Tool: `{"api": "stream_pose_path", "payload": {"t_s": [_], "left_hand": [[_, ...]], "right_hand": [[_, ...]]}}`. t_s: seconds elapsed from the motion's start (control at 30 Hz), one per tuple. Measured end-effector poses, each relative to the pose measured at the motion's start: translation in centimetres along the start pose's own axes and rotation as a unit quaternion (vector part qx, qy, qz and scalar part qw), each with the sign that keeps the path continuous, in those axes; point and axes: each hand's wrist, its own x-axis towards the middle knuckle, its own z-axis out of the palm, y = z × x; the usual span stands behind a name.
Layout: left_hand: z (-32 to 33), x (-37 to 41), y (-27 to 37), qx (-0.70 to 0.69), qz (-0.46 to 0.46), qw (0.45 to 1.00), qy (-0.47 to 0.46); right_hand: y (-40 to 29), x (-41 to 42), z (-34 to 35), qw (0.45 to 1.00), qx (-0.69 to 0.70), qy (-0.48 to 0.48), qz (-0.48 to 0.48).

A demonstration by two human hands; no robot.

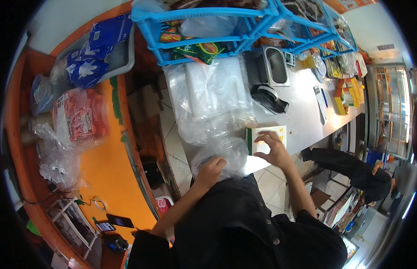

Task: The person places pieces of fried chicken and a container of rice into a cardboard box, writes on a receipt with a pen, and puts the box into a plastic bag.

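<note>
At the near end of the metal-topped table [297,111], my left hand [213,169] has its fingers closed on a crumpled clear plastic bag [233,151]. My right hand [272,149], fingers apart and holding nothing, hovers over or at a spiral-bound notebook [259,143] with a pale cover and green edge. Whether its fingertips touch the cover, I cannot tell. A stack of flat clear plastic bags [217,90] lies beyond the crumpled one. To its right is a black tape dispenser [269,97], near a steel container [275,65].
Blue plastic shelves [208,13] with packets stand behind the bags. An orange counter [111,168] with wrapped red packages [82,117] and phones [119,221] is at left. Another person [353,171] in black is at right, near a glass display cabinet [390,111].
</note>
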Motion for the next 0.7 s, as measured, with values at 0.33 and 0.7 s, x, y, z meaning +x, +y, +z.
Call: {"api": "stream_pose_path", "payload": {"t_s": [0.33,0.7], "left_hand": [[2.2,0.4,0.6,0.355,0.101,0.927,-0.062],[2.3,-2.7,2.3,0.384,-0.028,0.917,-0.106]], "right_hand": [[10.5,-0.9,-1.9,0.970,-0.205,-0.113,-0.072],[-2.2,-1.8,-4.9,0.958,-0.117,-0.171,-0.198]]}}
